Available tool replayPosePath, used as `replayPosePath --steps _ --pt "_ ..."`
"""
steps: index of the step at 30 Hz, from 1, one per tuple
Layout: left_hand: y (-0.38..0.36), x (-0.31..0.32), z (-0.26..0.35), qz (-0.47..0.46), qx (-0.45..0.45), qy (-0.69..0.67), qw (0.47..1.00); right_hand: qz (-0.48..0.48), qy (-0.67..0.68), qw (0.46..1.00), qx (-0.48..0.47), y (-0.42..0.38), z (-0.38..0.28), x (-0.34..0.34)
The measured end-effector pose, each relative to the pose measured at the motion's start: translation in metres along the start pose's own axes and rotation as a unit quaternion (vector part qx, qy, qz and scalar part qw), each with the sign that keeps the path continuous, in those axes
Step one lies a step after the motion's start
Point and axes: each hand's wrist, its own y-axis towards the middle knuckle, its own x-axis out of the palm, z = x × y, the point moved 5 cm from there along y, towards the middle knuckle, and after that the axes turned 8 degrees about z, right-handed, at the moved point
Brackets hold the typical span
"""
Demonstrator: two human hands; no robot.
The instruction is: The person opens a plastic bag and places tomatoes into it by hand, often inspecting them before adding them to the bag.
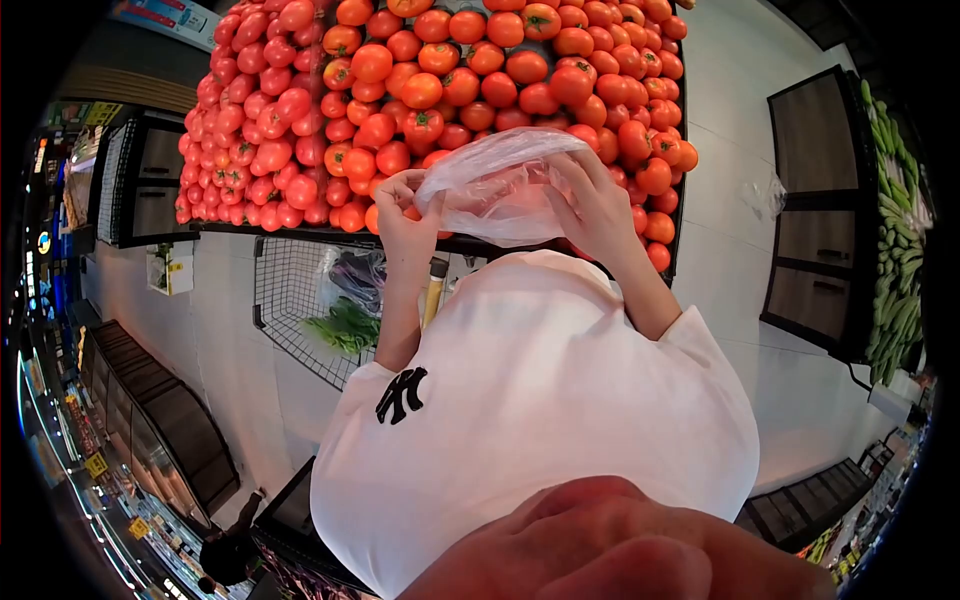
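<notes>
A clear plastic produce bag [500, 200] is stretched between my two hands, its mouth spread over the front of the tomato display. My left hand [408, 215] pinches the bag's left edge between thumb and fingers. On the opposite side, my right hand [595, 205] grips the rim, fingers bent over the film. Red tomatoes [480, 85] are heaped right behind the bag, and some show through the thin plastic. Pinker tomatoes [255, 130] fill the left part of the display.
A wire shopping cart [285, 290] stands below left, holding leafy greens [348, 325] and a bagged dark item [355, 280]. Cabinets topped with green vegetables [895, 250] line the right side. A crumpled plastic bag [768, 197] lies beside them. A person [232, 545] is at lower left.
</notes>
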Motion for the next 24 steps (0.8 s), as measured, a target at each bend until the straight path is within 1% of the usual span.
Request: replayPosePath --steps 1,2,5,6,9,10,12,15,17,19,21,22,24 --pt "0.007 0.001 -0.006 0.007 0.037 -0.020 0.999 0.007 -0.006 1.000 -0.013 0.005 0.009 0.011" --pt "0.014 0.004 -0.014 -0.045 0.056 0.091 0.993 0.014 -0.012 0.999 -0.025 0.007 0.017 0.020" --pt "0.024 0.018 -0.032 -0.099 0.172 0.229 0.953 -0.005 -0.040 0.999 0.031 0.004 0.047 0.050" --pt "0.027 0.022 -0.035 -0.120 0.143 0.206 0.961 0.011 -0.040 0.999 0.016 0.006 0.050 0.054" --pt "0.032 0.035 -0.031 -0.128 0.211 0.225 0.942 0.020 -0.148 0.988 0.024 0.002 0.054 0.055" --pt "0.033 0.041 -0.028 -0.145 0.237 0.221 0.935 0.016 -0.175 0.984 0.023 0.002 0.055 0.057" --pt "0.037 0.057 -0.025 -0.186 0.253 0.222 0.923 0.004 -0.230 0.973 0.022 -0.001 0.060 0.060" --pt "0.038 0.072 -0.039 -0.243 0.253 0.256 0.901 0.007 -0.227 0.973 0.041 -0.011 0.060 0.075" --pt "0.043 0.079 -0.040 -0.258 0.253 0.264 0.894 -0.030 -0.211 0.975 0.058 -0.020 0.064 0.084" --pt "0.049 0.080 -0.041 -0.250 0.234 0.250 0.906 -0.061 -0.180 0.978 0.080 -0.023 0.062 0.088" --pt "0.057 0.078 -0.039 -0.227 0.227 0.245 0.915 -0.073 -0.171 0.980 0.076 -0.020 0.062 0.086" --pt "0.061 0.077 -0.032 -0.223 0.242 0.255 0.909 -0.075 -0.158 0.982 0.075 -0.018 0.063 0.087" --pt "0.062 0.079 -0.043 -0.227 0.255 0.280 0.897 -0.094 -0.142 0.982 0.084 -0.020 0.070 0.090"
